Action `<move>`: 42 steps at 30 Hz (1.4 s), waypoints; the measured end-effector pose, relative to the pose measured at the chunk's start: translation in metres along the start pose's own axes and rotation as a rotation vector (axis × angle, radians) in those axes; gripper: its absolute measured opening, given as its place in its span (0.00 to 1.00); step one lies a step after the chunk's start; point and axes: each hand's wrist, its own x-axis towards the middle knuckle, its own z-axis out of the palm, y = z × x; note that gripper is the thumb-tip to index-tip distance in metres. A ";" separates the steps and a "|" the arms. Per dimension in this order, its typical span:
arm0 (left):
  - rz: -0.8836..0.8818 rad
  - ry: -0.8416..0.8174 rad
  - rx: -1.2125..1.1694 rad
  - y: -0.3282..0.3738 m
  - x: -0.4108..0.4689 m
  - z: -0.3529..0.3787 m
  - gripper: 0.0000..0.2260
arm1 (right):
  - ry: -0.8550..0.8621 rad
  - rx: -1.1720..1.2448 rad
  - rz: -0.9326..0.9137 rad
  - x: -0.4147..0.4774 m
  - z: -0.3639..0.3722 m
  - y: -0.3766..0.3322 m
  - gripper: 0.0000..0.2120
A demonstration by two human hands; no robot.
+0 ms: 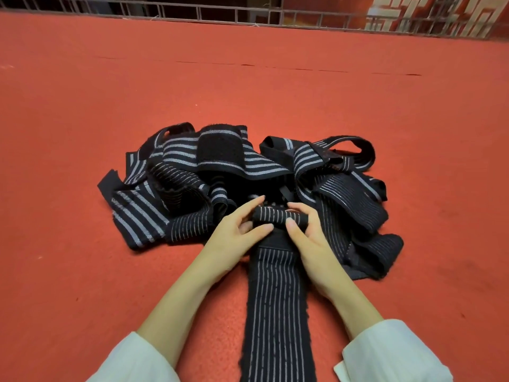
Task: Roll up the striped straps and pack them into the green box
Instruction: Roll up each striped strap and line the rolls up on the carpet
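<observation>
A black strap with thin pale stripes (276, 299) lies flat on the red carpet and runs toward me. Its far end is wound into a small roll (278, 216). My left hand (237, 232) pinches the roll's left end between thumb and fingers. My right hand (305, 230) grips the right end, thumb on the near side, fingers curled over the top. Behind the roll sits a tangled pile of black striped straps (209, 175), some with broad stripes, some with fine ones. No green box is in view.
Red carpet (110, 92) covers the whole floor around the pile. A metal railing (248, 15) runs along the far edge, with a red and white wall panel (440, 15) behind it at the right. White sleeves cover both my forearms.
</observation>
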 end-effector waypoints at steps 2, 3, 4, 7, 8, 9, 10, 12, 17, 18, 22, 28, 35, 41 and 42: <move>-0.001 0.002 0.003 -0.006 0.001 0.002 0.27 | -0.009 -0.032 -0.031 0.001 0.005 0.002 0.19; 0.007 -0.001 0.015 -0.008 0.000 0.002 0.28 | -0.009 -0.031 -0.039 0.002 0.008 0.003 0.20; 0.020 -0.005 0.031 -0.009 0.000 0.003 0.27 | -0.009 -0.024 -0.043 0.004 0.010 0.003 0.21; 0.092 -0.001 0.065 -0.007 0.000 0.005 0.25 | 0.026 0.004 -0.038 0.006 0.012 0.002 0.21; 0.122 0.008 0.075 -0.006 0.001 0.007 0.25 | 0.070 0.021 -0.030 0.007 0.011 0.002 0.20; 0.150 0.015 0.086 -0.005 0.001 0.008 0.25 | 0.121 0.043 -0.023 0.008 0.009 0.001 0.18; 0.173 0.019 0.095 -0.004 0.001 0.010 0.24 | 0.164 0.067 -0.012 0.009 0.006 0.000 0.17; 0.177 0.001 0.090 -0.002 0.002 0.012 0.22 | 0.176 0.133 0.007 0.009 -0.001 -0.004 0.15; 0.004 -0.057 -0.070 0.000 0.002 0.002 0.16 | 0.057 0.178 -0.001 0.002 -0.007 -0.004 0.13; -0.013 -0.047 -0.068 0.000 0.002 0.001 0.15 | 0.042 0.167 -0.013 0.002 -0.007 -0.005 0.13; 0.034 0.056 0.019 0.001 0.002 0.003 0.09 | 0.028 0.132 -0.016 0.000 -0.004 -0.008 0.14; 0.148 0.077 0.109 0.000 0.002 0.002 0.11 | 0.054 0.176 0.047 0.000 0.003 -0.013 0.12; 0.116 -0.004 0.037 0.004 -0.001 0.001 0.13 | 0.037 0.201 0.058 0.001 -0.002 -0.013 0.07; 0.048 0.026 0.087 0.001 0.003 -0.006 0.08 | -0.098 0.146 0.063 -0.001 -0.007 -0.009 0.11; 0.047 0.006 0.068 0.000 0.003 -0.006 0.08 | -0.101 0.144 0.062 -0.001 -0.006 -0.010 0.13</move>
